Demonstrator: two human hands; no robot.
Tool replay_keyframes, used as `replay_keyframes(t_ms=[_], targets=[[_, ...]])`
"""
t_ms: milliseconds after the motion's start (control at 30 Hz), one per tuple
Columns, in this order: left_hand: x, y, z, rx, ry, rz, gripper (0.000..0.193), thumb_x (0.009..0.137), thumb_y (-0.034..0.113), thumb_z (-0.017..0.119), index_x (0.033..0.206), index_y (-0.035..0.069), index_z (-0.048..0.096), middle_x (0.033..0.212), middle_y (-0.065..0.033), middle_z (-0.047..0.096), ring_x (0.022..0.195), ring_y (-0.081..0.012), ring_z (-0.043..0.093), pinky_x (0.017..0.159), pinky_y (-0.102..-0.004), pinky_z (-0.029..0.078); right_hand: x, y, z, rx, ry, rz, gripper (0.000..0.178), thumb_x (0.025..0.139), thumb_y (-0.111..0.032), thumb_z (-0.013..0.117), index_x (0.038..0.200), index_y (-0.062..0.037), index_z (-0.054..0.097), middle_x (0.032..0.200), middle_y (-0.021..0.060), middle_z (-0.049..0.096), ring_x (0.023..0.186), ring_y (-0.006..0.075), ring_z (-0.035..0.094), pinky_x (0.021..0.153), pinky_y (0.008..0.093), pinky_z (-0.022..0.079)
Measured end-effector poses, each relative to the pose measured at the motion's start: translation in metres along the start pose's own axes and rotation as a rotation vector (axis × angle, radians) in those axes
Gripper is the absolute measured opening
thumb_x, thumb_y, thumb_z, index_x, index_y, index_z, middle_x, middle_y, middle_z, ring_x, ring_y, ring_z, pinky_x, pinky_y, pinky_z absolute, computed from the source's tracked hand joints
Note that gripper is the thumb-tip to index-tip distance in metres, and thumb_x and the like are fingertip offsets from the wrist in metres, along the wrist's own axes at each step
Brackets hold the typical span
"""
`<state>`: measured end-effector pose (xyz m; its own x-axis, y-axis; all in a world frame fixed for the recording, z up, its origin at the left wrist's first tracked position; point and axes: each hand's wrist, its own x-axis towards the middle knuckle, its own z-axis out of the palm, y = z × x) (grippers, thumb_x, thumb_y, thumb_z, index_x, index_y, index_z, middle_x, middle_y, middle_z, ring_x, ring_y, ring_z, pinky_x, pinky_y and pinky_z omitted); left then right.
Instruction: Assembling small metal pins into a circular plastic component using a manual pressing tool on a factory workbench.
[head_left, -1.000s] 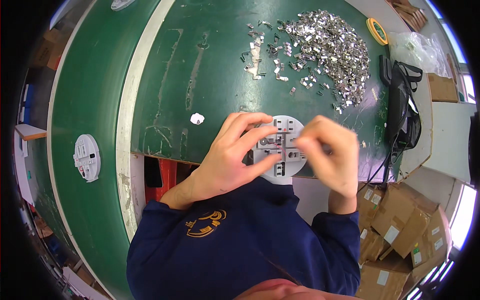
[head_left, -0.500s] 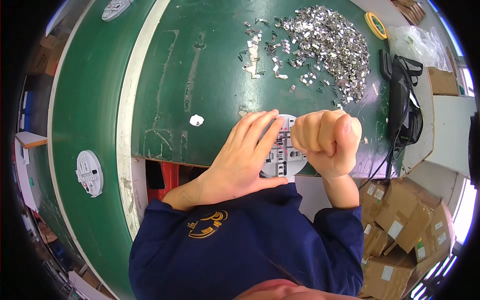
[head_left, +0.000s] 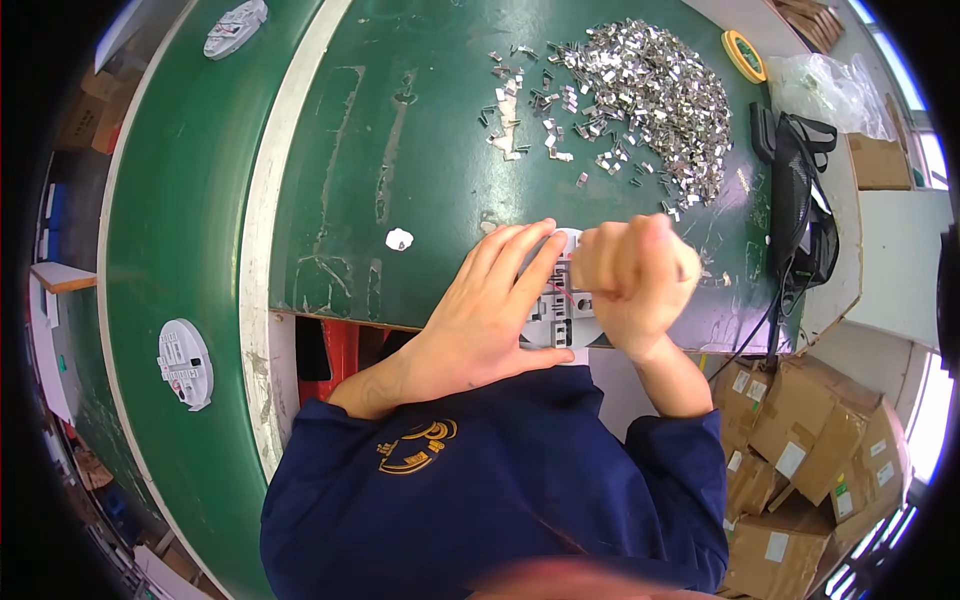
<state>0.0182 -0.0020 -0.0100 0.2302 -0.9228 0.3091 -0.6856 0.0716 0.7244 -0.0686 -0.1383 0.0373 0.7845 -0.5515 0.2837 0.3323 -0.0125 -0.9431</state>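
A round light-grey plastic housing (head_left: 540, 333) with dark slots and a thin red wire lies at the table's front edge, close against my body. My left hand (head_left: 480, 305) rests flat along its left side, fingers stretched out and thumb apart, covering part of it. My right hand (head_left: 637, 280) is a closed fist over the right side of the housing, slightly blurred. Whatever the fist may hold is hidden. I cannot tell whether the fist touches the housing.
A large pile of small metal clips (head_left: 660, 100) lies at the far right, with loose clips beside it. Further right are a yellow tape ring (head_left: 743, 56) and a black mesh bag (head_left: 808, 200). Along the left runs a green conveyor belt (head_left: 190, 230) carrying similar housings (head_left: 186, 363).
My right fist has shifted a little to the left over the housing. My left hand stays put. The housings on the belt have slid slightly nearer, and the view has tilted a little.
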Motion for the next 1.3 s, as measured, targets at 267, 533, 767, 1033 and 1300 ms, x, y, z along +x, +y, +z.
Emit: replay_keyframes(t_ms=[267, 533, 767, 1033, 1300], targets=[[-0.002, -0.004, 0.001, -0.008, 0.005, 0.008, 0.103, 0.068, 0.038, 0.088, 0.145, -0.006, 0.037, 0.147, -0.0237, 0.037, 0.134, -0.0416, 0.037, 0.113, -0.0484, 0.034, 0.039, -0.021, -0.040, -0.729, -0.210, -0.050, 0.011, 0.091, -0.003, 0.064, 0.083, 0.0038, 0.061, 0.070, 0.0096, 0.058, 0.061, 0.0191, 0.056, 0.058, 0.0326, 0.045], [0.003, -0.005, -0.003, -0.093, 0.137, -0.012, 0.087, 0.072, 0.029, 0.087, 0.140, -0.006, 0.044, 0.144, -0.0220, 0.043, 0.130, -0.0383, 0.043, 0.108, -0.0452, 0.038, 0.049, 0.008, -0.063, -1.070, -0.315, 0.030, 0.010, 0.085, -0.004, 0.068, 0.095, -0.0024, 0.070, 0.081, 0.0091, 0.065, 0.067, 0.0217, 0.061, 0.064, 0.0331, 0.049], [0.011, 0.002, -0.019, -0.382, 0.284, -0.155, 0.039, 0.080, 0.004, 0.080, 0.116, -0.001, 0.066, 0.115, -0.0128, 0.067, 0.101, -0.0229, 0.064, 0.089, -0.0332, 0.050, 0.021, -0.025, -0.033, -0.772, -0.375, 0.048, 0.016, 0.077, 0.004, 0.075, 0.091, -0.0025, 0.072, 0.091, 0.0036, 0.069, 0.052, 0.0023, 0.041, 0.049, 0.0212, 0.030], [0.019, -0.001, -0.015, -0.478, 0.335, -0.008, 0.014, 0.083, -0.006, 0.073, 0.096, -0.003, 0.070, 0.090, -0.0102, 0.071, 0.081, -0.0171, 0.063, 0.074, -0.0276, 0.050, 0.001, -0.027, -0.033, -0.636, -0.282, -0.031, 0.018, 0.076, 0.006, 0.077, 0.091, -0.0023, 0.073, 0.090, 0.0062, 0.069, 0.052, 0.0023, 0.042, 0.047, 0.0216, 0.030], [0.018, 0.000, -0.008, -0.279, 0.261, 0.003, 0.019, 0.079, -0.004, 0.076, 0.097, 0.002, 0.072, 0.100, -0.0056, 0.067, 0.091, -0.0196, 0.059, 0.073, -0.0295, 0.050, -0.024, -0.027, -0.045, -0.835, -0.240, -0.071, 0.020, 0.074, 0.004, 0.079, 0.092, -0.0035, 0.074, 0.087, 0.0064, 0.070, 0.054, 0.0073, 0.053, 0.046, 0.0237, 0.039]])
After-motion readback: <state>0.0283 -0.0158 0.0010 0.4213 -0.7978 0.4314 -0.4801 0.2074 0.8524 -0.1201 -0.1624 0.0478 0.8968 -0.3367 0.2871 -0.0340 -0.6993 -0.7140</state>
